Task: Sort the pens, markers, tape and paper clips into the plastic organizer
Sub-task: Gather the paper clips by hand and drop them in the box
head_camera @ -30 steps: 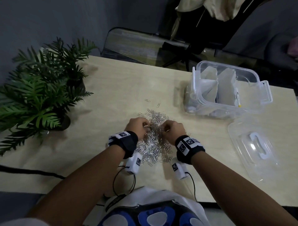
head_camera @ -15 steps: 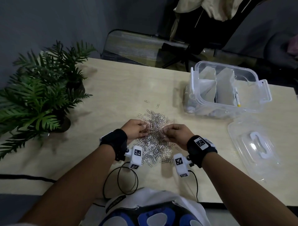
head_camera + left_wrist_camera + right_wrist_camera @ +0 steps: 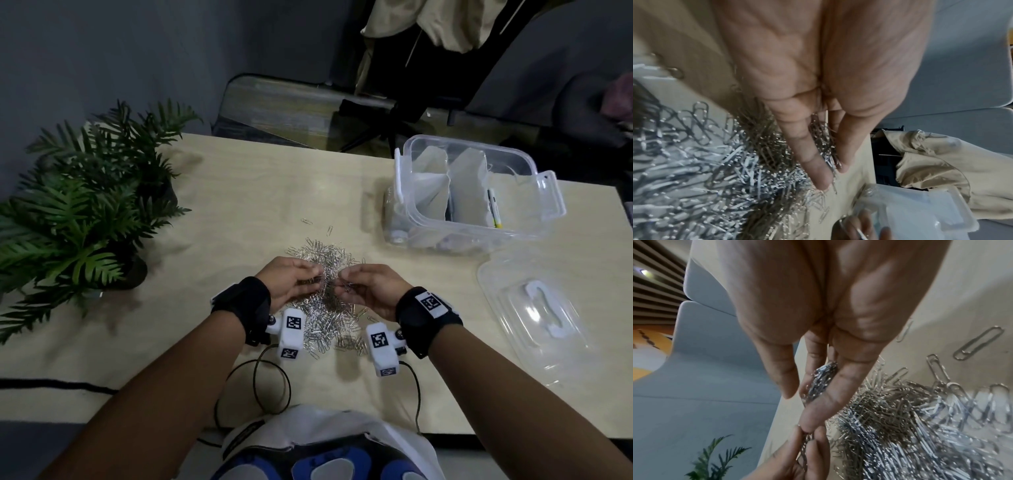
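Note:
A heap of silver paper clips lies on the pale wooden table in front of me. My left hand and right hand meet over its near half, fingertips almost touching. The left wrist view shows the left hand pinching a small bunch of clips between its fingers. In the right wrist view the right hand grips another bunch of clips. The clear plastic organizer stands open at the back right, with a pen inside.
The organizer's clear lid lies upside down at the right, near the table edge. A potted fern fills the left side. Two stray clips lie beyond the heap. Cables hang at the near edge.
Both wrists have turned outward and moved apart, so the palms face each other. The fingers have dug into the heap and each hand has gathered a small bunch of clips.

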